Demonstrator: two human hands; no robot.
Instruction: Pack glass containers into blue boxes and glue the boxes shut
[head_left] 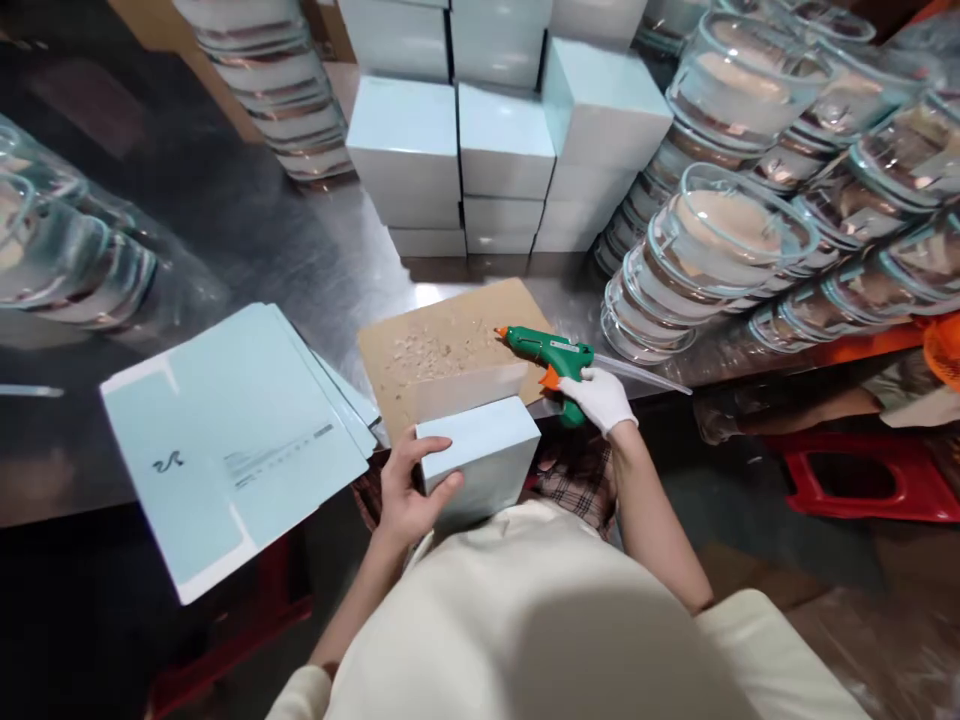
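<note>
My bare left hand (409,488) grips the left end of a pale blue box (484,450), with a finger over its top and the thumb on the side facing me. A white flap (471,392) stands out along the box's far side. In my white-gloved right hand (600,400) is a green glue gun (546,348) with an orange trigger and an orange tip. Its tip points left, over a brown cardboard sheet (450,340) speckled with dried bits. A clear glue stick (645,373) sticks out of the gun's back end.
Flat pale blue carton sheets (225,450) overhang the table edge at left. Finished-looking boxes (499,150) are stacked at the back. Glass containers (720,230) rise in stacks on the right, with more (75,250) at left. A red stool (885,480) stands at lower right.
</note>
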